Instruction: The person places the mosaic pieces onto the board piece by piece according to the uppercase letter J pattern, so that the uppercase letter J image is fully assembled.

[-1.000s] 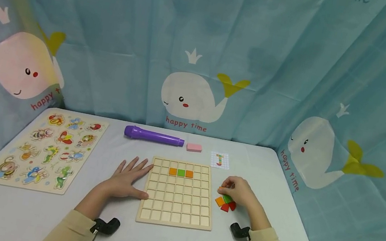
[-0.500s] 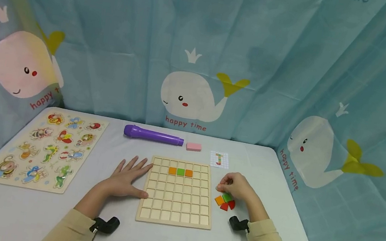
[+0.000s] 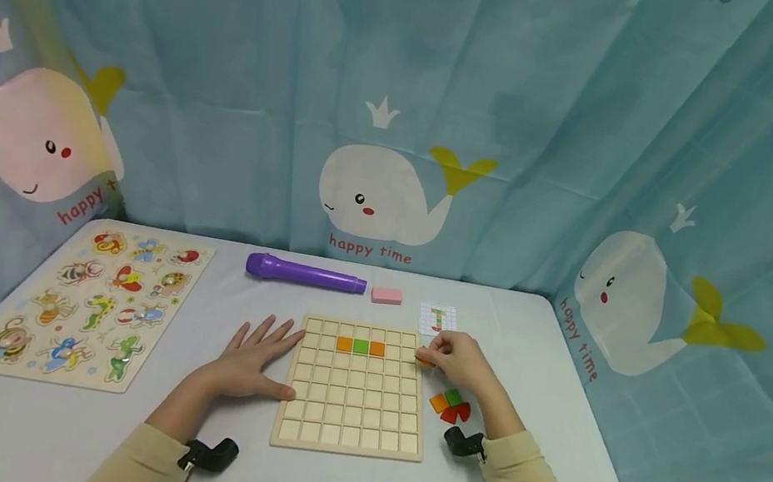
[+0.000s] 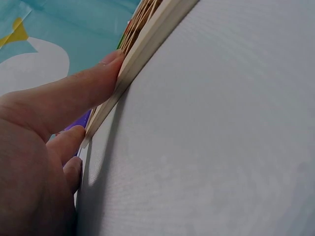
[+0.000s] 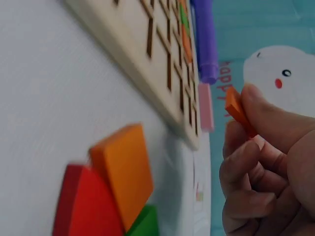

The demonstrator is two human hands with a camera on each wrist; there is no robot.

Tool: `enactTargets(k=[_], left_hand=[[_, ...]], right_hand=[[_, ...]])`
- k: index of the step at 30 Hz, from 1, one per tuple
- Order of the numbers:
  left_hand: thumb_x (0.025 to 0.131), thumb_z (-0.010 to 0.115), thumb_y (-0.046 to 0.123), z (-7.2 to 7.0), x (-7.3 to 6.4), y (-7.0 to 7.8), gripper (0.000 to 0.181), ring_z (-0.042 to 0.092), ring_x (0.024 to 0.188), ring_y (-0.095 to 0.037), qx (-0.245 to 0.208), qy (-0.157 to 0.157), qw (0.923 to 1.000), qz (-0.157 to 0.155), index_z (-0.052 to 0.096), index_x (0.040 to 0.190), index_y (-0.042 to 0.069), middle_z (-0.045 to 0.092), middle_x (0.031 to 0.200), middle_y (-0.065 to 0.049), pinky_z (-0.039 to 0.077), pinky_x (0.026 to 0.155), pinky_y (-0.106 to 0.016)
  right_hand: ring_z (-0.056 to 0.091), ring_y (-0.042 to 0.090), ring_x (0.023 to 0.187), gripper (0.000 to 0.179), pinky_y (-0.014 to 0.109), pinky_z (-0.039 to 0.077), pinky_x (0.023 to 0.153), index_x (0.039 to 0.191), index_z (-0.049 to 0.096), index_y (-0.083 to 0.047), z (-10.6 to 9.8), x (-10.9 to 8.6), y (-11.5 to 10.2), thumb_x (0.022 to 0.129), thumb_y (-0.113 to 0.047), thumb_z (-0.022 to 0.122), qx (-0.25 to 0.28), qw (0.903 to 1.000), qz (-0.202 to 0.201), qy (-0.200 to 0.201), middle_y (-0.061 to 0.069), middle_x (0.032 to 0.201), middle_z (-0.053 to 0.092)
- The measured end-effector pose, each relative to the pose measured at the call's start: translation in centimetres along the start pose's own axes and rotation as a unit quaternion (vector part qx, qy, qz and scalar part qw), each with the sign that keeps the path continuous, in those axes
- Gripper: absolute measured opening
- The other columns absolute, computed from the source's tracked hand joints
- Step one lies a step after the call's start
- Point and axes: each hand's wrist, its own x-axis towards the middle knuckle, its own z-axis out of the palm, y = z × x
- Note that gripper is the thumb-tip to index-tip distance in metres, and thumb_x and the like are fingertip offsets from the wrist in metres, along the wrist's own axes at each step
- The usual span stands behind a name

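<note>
A wooden grid board (image 3: 351, 417) lies in the middle of the white table, with an orange, a green and another orange tile in a row near its far edge. My left hand (image 3: 249, 363) is spread flat at the board's left side; in the left wrist view its thumb (image 4: 106, 78) touches the edge. Above the board's far right corner, my right hand (image 3: 462, 361) pinches an orange tile (image 5: 238, 112) between thumb and fingers. Beneath that hand, right of the board, lie a loose orange tile (image 3: 438, 403), a green tile (image 3: 453, 397) and red rounded pieces (image 3: 456, 413).
A small pattern card (image 3: 437, 316) lies past the board's far right corner, partly behind the right hand. A purple microphone-shaped stick (image 3: 305, 274) and a pink eraser-like block (image 3: 387, 296) lie at the back. An animal picture puzzle board (image 3: 84, 303) covers the left side.
My right hand has lifted away from the loose pieces and moved left and toward the back with the orange tile, reaching the board's right edge. The left hand stays put.
</note>
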Motion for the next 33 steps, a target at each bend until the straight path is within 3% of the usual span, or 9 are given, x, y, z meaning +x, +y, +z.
enactTargets(k=[12,15,33], left_hand=[[0.073,0.077,0.068,-0.1,0.1,0.2,0.111,-0.004,0.156,-0.04,-0.008,0.0,1.0,0.001,0.028,0.161,0.022,0.014,0.17,-0.011,-0.012,0.122,-0.063],[0.073,0.077,0.067,-0.1,0.1,0.2,0.111,-0.003,0.156,-0.04,-0.003,0.001,1.0,0.001,0.028,0.161,0.022,0.014,0.17,-0.011,-0.011,0.122,-0.063],[0.073,0.077,0.067,0.0,-0.1,0.0,0.111,-0.003,0.156,-0.041,0.0,0.004,1.0,0.002,0.028,0.161,0.02,0.015,0.17,-0.012,-0.011,0.121,-0.064]], right_hand=[[0.06,0.011,0.071,0.011,0.027,0.053,0.065,0.096,0.075,-0.014,1.5,0.7,-2.5,0.097,-0.024,0.07,0.008,0.9969,-0.077,-0.014,-0.001,0.084,0.071],[0.06,0.011,0.073,0.01,0.027,0.053,0.066,0.096,0.076,-0.016,2.1,0.9,-2.9,0.097,-0.024,0.069,0.004,0.9965,-0.082,-0.016,-0.006,0.085,0.07],[0.063,0.014,0.064,0.008,0.024,0.05,0.055,0.094,0.072,-0.017,6.1,1.6,-5.3,0.096,-0.024,0.071,0.013,0.993,-0.105,-0.052,-0.002,0.079,0.071]])
